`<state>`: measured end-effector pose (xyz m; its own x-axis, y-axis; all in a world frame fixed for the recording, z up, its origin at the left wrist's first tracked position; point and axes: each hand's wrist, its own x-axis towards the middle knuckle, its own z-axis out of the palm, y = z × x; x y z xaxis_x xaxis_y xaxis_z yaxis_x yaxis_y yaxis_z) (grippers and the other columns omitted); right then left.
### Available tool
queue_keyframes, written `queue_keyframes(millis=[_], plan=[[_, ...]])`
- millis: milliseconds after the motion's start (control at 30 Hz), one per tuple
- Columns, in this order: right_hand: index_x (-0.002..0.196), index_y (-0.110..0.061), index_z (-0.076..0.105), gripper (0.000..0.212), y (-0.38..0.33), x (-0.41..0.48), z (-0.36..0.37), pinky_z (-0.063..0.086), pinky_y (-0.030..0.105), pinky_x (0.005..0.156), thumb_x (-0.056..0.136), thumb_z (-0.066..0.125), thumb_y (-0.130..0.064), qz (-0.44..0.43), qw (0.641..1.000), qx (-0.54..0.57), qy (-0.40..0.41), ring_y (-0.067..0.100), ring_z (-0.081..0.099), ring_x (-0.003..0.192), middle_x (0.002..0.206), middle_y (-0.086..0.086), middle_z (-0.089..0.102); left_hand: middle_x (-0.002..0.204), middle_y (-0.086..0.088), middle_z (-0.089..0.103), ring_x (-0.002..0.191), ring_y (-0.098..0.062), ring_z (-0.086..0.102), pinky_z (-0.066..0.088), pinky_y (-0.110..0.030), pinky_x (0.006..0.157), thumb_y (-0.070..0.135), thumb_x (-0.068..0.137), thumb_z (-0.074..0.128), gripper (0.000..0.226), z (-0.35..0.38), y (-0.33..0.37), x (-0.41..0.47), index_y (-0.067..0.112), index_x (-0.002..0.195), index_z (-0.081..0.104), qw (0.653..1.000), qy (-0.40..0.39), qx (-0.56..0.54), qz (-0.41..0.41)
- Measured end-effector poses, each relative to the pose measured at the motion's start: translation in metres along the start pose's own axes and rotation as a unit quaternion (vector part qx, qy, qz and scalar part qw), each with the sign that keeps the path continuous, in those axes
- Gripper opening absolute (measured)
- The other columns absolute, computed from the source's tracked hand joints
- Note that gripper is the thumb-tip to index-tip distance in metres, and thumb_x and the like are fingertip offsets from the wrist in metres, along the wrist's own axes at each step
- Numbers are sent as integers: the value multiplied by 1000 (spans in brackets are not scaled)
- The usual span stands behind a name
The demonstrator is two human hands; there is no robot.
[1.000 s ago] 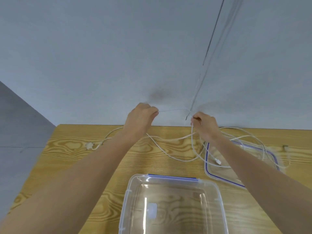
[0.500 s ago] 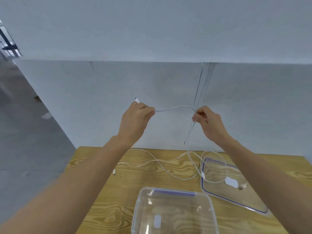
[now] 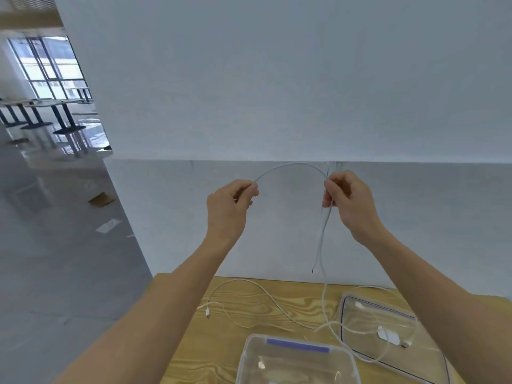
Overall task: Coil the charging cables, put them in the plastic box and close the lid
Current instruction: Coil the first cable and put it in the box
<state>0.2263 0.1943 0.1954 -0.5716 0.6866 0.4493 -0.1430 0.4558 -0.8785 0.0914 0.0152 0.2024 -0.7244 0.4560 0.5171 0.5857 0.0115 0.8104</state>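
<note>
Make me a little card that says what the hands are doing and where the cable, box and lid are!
Left hand: pinches one end of the thin white charging cable
Right hand: pinches the same cable further along, with an arch between the hands
Rest of cable: hangs from the right hand down to the light wooden table
Clear plastic box: on the table, lid off
Clear flat lid with blue seal: lies right of the box, with cable looped over it
Small white plug: on the table, left
</note>
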Motion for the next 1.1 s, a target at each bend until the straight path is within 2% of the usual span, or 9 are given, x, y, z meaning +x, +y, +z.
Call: queue_keyframes(millis=[167,300,367,533,633,767,867,967,1100], plan=[[90,-9,66,14,-15,-20,9,42,25,52,93,53,-12,38,994,100,-25,13,47,50,62,3,53,80,-8,72,61,-13,60,55,-25,65,10,93,55,15,0,24,-11,5,90,68,971,-20,-191,-142],[90,-9,66,15,-18,-34,14,37,26,51,94,51,-10,68,986,150,-31,15,44,50,61,3,52,78,-8,71,59,-13,59,54,-22,63,9,96,49,16,1,32,-24,4,90,63,934,-43,-296,-196],[91,-8,65,16,-19,-41,16,37,27,52,95,50,-8,79,979,182,-34,15,44,51,61,4,53,78,-7,70,59,-12,59,54,-22,62,9,98,46,18,2,36,-30,5,90,61,899,-49,-370,-229],[88,-6,65,19,-27,-59,24,40,23,53,94,47,-7,114,942,314,-43,14,47,53,62,4,55,78,-11,72,59,-13,66,57,-23,60,7,99,40,21,17,45,-45,2,87,57,787,-44,-542,-290],[88,-6,67,23,-33,-68,27,45,20,57,94,46,-8,114,925,357,-59,11,48,55,66,3,59,82,-16,74,67,-18,70,59,-26,65,6,99,39,20,29,51,-57,0,88,55,741,-39,-598,-302],[100,-3,67,24,-39,-73,25,48,28,79,94,44,-7,110,916,378,-71,18,54,76,83,8,65,82,-20,68,72,-23,73,60,-26,69,4,98,40,21,43,63,-67,-2,86,56,708,-15,-637,-304],[98,-8,70,22,-43,-74,18,47,29,81,85,55,-19,97,924,363,-70,23,59,86,85,7,69,79,-18,66,71,-22,71,59,-24,66,4,98,43,19,49,70,-72,-3,87,57,715,5,-630,-305],[89,-15,75,25,-50,-75,12,49,29,81,74,63,-32,72,935,340,-65,20,62,88,85,2,71,79,-12,64,67,-15,66,57,-21,65,7,97,46,17,55,78,-79,-2,90,60,761,20,-575,-300],[90,-9,68,22,-58,-77,8,50,25,79,82,55,-25,66,940,329,-58,15,65,83,80,2,71,72,1,61,70,-9,57,47,-24,68,15,94,55,19,62,83,-90,10,79,64,839,23,-466,-279]])
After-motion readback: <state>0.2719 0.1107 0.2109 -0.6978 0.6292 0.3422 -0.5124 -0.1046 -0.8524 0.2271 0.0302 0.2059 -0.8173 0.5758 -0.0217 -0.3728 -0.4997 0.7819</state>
